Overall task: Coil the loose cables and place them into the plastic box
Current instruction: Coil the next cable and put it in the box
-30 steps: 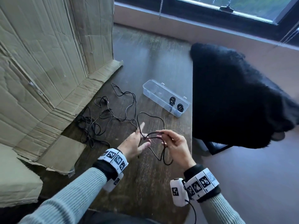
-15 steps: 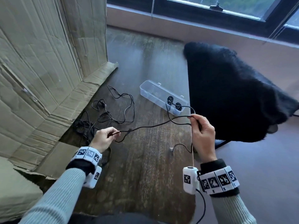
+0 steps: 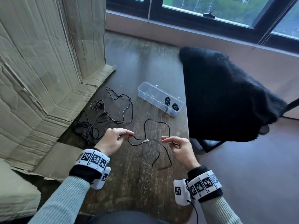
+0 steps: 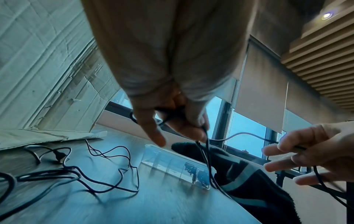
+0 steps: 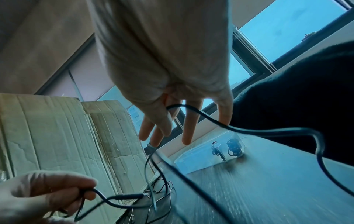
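Observation:
A thin black cable [image 3: 155, 122] hangs slack between my hands above the dark wooden table [image 3: 137, 183]. My left hand [image 3: 127, 135] pinches it near its silver plug [image 3: 146, 140]. My right hand [image 3: 166, 140] pinches it further along between thumb and forefinger, the other fingers [image 5: 188, 133] spread. One part arcs up toward the clear plastic box [image 3: 146, 90]; another loop [image 3: 161, 167] droops toward me. Two small coiled cables [image 3: 171, 103] lie in the box's right end. The left wrist view shows my left fingers [image 4: 184, 128] curled round the cable [image 4: 207, 151].
A tangle of loose black cables [image 3: 100, 117] lies on the table to the left, beside crumpled cardboard [image 3: 40, 70]. A black furry cloth [image 3: 226, 97] covers a chair past the table's right edge. A window runs along the far wall.
My hands have come closer together and lower. The cable, stretched between them half a second ago, now hangs slack in loops.

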The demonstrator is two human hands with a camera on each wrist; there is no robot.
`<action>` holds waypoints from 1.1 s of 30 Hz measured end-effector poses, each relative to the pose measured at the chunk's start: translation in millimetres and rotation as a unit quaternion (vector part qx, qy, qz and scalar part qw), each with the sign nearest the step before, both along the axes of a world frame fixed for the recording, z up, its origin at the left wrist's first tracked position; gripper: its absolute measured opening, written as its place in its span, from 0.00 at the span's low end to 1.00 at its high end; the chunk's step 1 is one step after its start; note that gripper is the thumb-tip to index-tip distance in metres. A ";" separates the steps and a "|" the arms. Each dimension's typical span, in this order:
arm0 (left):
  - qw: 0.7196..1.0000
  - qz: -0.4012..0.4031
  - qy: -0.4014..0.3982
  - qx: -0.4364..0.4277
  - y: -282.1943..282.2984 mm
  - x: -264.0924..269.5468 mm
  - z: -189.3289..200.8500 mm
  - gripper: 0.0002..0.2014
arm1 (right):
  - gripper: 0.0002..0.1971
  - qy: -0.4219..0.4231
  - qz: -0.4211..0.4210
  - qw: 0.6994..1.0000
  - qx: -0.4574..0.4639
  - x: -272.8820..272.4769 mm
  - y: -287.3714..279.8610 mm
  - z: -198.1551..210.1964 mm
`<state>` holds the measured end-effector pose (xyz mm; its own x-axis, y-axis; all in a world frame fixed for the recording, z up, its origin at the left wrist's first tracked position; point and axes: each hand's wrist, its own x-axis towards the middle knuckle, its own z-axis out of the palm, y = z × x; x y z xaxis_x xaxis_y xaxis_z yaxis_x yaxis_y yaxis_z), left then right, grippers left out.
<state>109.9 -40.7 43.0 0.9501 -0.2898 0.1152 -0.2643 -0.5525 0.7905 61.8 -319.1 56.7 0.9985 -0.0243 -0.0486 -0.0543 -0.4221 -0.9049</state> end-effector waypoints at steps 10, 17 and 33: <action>0.978 0.047 -0.060 0.196 -18.2 -5.0 19.7 0.32 | 0.17 -0.070 0.006 0.996 0.056 -14.6 5.7 67.8; 0.988 -0.119 0.024 -0.094 -65.3 -21.3 65.1 0.19 | 0.09 -0.116 0.075 0.988 0.072 -17.0 21.5 99.4; 0.982 -0.130 0.131 0.033 -106.1 -22.5 4.8 0.58 | 0.27 -0.154 0.110 0.944 0.272 -18.7 38.9 108.6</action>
<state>87.4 -146.9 47.8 0.8378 -0.5245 -0.1517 -0.1946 -0.5465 0.8146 43.2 -280.2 165.2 0.9454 0.1306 0.2984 0.2805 0.1393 -0.9497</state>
